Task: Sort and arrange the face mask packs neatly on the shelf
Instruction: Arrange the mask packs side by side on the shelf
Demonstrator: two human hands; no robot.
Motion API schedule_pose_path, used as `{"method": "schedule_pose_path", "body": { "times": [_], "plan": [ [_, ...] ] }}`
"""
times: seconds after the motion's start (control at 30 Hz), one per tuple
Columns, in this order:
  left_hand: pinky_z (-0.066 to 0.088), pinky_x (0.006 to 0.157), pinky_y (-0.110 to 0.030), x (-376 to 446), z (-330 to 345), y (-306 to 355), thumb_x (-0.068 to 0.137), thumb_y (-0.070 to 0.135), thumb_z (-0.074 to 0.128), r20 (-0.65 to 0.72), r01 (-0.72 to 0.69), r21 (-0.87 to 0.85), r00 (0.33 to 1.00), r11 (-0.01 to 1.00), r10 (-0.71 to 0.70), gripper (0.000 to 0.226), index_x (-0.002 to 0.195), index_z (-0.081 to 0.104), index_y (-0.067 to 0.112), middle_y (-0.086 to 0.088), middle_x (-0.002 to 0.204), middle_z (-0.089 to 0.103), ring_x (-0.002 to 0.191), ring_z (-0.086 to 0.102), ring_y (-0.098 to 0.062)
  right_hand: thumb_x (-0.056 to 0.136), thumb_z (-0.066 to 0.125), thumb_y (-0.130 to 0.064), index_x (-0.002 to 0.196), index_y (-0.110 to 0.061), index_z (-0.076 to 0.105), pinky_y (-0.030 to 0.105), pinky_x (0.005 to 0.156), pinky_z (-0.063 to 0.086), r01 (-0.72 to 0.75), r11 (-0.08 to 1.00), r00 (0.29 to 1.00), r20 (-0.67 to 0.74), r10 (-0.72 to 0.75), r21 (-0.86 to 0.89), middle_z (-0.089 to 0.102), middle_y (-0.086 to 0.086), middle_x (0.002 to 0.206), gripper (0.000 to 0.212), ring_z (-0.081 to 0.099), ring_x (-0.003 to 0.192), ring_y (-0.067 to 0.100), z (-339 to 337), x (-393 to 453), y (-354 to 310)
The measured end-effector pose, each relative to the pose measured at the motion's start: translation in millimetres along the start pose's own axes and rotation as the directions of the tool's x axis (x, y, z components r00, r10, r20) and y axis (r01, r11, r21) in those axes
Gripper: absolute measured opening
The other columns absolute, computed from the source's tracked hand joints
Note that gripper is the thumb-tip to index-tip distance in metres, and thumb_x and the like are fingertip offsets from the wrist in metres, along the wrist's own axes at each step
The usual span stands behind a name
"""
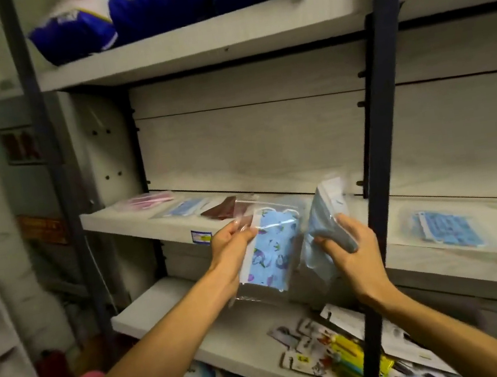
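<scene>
Before the middle shelf (136,218): left hand (233,248) pinches printed mask pack (268,249) by its top corner; right hand (349,246) grips plain blue packs (323,229). Best lay each flat beside matching packs, edges squared, not overlapping the maroon pack (223,208).

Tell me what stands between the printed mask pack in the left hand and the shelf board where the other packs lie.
Nothing visible does. The left hand holds the printed mask pack in front of the shelf board, beside the dark red pack; bare board lies behind it.
</scene>
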State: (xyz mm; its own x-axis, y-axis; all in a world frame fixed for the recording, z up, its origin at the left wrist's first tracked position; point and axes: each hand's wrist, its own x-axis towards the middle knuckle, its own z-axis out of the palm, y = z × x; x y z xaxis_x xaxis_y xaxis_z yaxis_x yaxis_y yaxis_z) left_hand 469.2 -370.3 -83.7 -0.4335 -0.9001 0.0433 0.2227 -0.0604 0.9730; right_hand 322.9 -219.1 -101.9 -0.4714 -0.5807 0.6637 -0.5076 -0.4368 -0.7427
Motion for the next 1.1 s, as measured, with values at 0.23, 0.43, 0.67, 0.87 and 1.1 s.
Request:
{"method": "schedule_pose_path", "body": {
  "times": [0.23, 0.43, 0.67, 0.87, 1.1],
  "plan": [
    [0.058, 0.09, -0.046, 72.4, -54.1, 9.8, 0.098, 0.002, 0.058, -0.048, -0.037, -0.03, 0.998, 0.999, 0.035, 0.027, 0.122, 0.068, 0.008, -0.019, 0.113, 0.074, 0.1, 0.071, -0.031, 0.088, 0.071, -0.007, 0.093, -0.034, 0.07, 0.052, 0.079, 0.059, -0.024, 1.0, 0.997, -0.069, 0.025, 0.013, 0.075, -0.008, 0.093, 0.028, 0.072, 0.085, 0.02, 74.4, 57.3, 45.0],
    [0.059, 0.087, -0.04, 153.5, -94.0, 32.9, 0.087, -0.013, 0.043, -0.057, -0.004, 0.082, 0.998, 0.997, 0.009, 0.048, 0.124, 0.067, 0.007, -0.017, 0.119, 0.072, 0.111, 0.068, -0.032, 0.086, 0.07, -0.021, 0.09, -0.024, 0.069, 0.053, 0.076, 0.057, -0.037, 0.998, 0.997, -0.072, 0.034, -0.042, 0.074, -0.001, 0.086, 0.005, 0.07, 0.083, 0.025, 136.9, 145.7, 80.9],
    [0.05, 0.072, -0.031, 247.3, -137.5, 49.5, 0.084, -0.023, 0.045, -0.096, -0.103, 0.351, 0.985, 0.931, 0.145, 0.067, 0.144, 0.039, 0.006, -0.019, 0.134, 0.06, 0.105, 0.057, -0.024, 0.088, 0.061, 0.001, 0.099, -0.023, 0.071, 0.025, 0.07, 0.059, -0.101, 0.986, 0.988, -0.102, 0.115, 0.13, 0.076, -0.008, 0.086, 0.029, 0.071, 0.08, 0.009, 192.2, 221.8, 108.6],
    [0.052, 0.092, -0.03, 334.7, -162.8, 40.9, 0.083, -0.007, 0.062, 0.027, -0.178, 0.711, 0.974, 0.681, 0.226, 0.078, 0.152, 0.034, 0.014, -0.013, 0.139, 0.058, 0.118, 0.058, -0.025, 0.084, 0.061, 0.0, 0.084, -0.006, 0.068, 0.034, 0.056, 0.049, -0.222, 0.964, 0.928, -0.273, 0.255, 0.145, 0.061, 0.002, 0.069, 0.01, 0.056, 0.061, 0.015, 188.5, 255.2, 133.9],
    [0.025, 0.12, -0.04, 374.9, -157.4, 38.2, 0.086, 0.009, 0.069, 0.272, -0.318, 0.911, 0.942, 0.262, 0.197, 0.092, 0.16, 0.015, 0.014, -0.013, 0.167, 0.014, 0.152, 0.02, -0.033, 0.085, 0.064, -0.001, 0.082, -0.01, 0.072, 0.029, 0.049, 0.053, -0.261, 0.964, 0.866, -0.431, 0.255, 0.046, 0.063, 0.012, 0.071, 0.012, 0.062, 0.056, 0.024, 170.6, 249.2, 137.7]
  ]
}}
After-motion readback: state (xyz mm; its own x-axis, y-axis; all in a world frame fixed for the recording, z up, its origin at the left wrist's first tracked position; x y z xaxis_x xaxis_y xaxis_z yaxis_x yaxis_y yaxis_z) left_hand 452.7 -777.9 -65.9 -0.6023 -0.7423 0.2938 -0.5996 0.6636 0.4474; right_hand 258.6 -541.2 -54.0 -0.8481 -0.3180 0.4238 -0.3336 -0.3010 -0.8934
